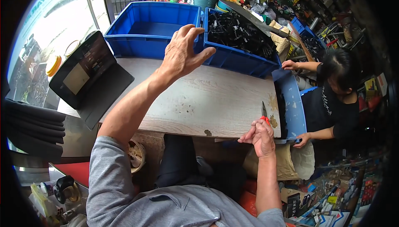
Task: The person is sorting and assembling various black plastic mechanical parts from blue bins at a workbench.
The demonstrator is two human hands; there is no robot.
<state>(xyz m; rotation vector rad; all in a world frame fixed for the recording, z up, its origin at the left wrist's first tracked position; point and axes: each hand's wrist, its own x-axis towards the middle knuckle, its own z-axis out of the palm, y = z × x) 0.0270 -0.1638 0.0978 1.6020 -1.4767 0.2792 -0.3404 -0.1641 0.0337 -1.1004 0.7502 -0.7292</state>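
My left hand [183,52] is raised over the far side of the table, in front of where two blue bins meet. Its thumb and fingers are apart, and nothing shows between them. The left bin [137,42] shows a bare blue floor. In the right bin [241,58] lies a heap of small black parts [237,27]. Near the table's right front corner, my right hand [262,137] is closed around a small hand tool [264,111] with red handles and dark pointed metal jaws. The jaws point away from me; my fingers hide most of the handles.
The pale wooden table [195,98] carries a tablet [85,71] in a dark case at left. A long flat blade-like bar [253,19] rests across the right bin. At right, another person [332,90] holds a light blue tray [293,102] against the table's end. Cluttered goods surround us.
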